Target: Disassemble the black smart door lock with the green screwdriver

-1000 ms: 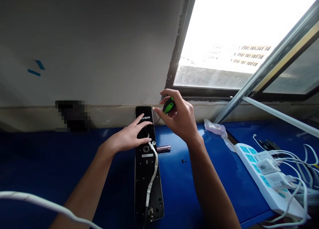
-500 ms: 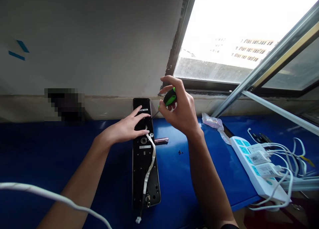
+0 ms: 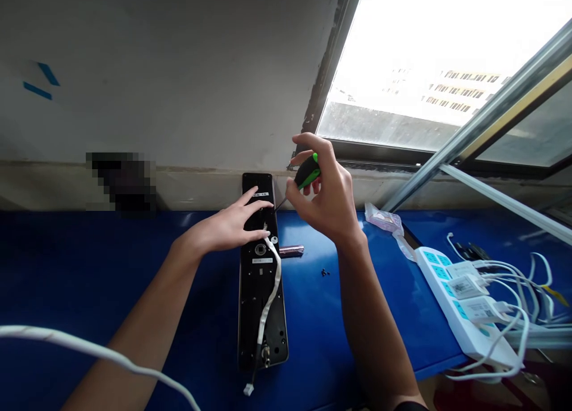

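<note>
A long black panel (image 3: 261,298), looking like a door lock plate, lies on the blue table (image 3: 201,327). My left hand (image 3: 232,223) rests on its upper part with fingers spread. In my right hand (image 3: 326,196) is a screwdriver (image 3: 308,171) with a black and green handle, held tilted. Its thin shaft slants down to the panel's right edge, close to my left fingertips; the exact contact point is too small to see. A white wrapped cable (image 3: 270,301) runs down the panel and ends in a white connector (image 3: 248,389) beyond the lower edge.
Small black screws (image 3: 325,273) lie right of the panel. A dark reddish cylinder (image 3: 291,251) sits against its side. Further right are a plastic bag (image 3: 383,217) and a white power strip (image 3: 460,315) with plugged adapters and cables. A white cable (image 3: 89,348) crosses the lower left foreground.
The camera view has shifted slightly, so everything sits a little differently in frame. Both hands keep almost the same pose, and the screwdriver stays at the panel's right edge.
</note>
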Available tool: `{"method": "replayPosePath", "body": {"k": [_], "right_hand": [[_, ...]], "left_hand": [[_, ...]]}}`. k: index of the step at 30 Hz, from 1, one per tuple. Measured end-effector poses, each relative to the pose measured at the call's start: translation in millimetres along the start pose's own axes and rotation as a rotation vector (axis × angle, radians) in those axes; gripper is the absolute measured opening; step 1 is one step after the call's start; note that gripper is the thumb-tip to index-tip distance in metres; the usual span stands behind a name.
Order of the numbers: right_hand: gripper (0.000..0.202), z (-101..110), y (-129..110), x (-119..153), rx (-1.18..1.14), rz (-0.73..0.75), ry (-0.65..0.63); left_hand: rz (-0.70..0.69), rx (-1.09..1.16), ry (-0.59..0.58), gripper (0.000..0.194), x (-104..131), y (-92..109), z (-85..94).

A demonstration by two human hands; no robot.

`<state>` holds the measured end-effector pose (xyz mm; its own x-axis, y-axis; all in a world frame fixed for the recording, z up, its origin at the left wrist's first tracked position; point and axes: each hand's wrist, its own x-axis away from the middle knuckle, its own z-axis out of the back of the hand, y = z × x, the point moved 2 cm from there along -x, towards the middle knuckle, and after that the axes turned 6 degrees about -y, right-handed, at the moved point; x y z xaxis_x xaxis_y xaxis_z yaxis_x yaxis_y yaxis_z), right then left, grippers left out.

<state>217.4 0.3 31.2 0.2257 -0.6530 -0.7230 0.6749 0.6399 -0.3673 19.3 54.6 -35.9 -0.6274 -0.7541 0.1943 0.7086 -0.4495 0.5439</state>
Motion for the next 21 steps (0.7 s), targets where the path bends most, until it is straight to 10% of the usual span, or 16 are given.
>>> {"method": "replayPosePath", "body": {"k": [15, 21], "right_hand": [[0.030, 3.1, 0.5, 1.1, 0.010, -0.020, 0.021], [0.058, 3.5, -2.2, 1.6, -0.007, 0.003, -0.003]], "left_hand": [[-0.015, -0.005, 0.006, 0.073, 0.7, -1.3, 0.2], [-0.022, -0.004, 0.012, 0.072, 0.6, -2.2, 0.5]]}}
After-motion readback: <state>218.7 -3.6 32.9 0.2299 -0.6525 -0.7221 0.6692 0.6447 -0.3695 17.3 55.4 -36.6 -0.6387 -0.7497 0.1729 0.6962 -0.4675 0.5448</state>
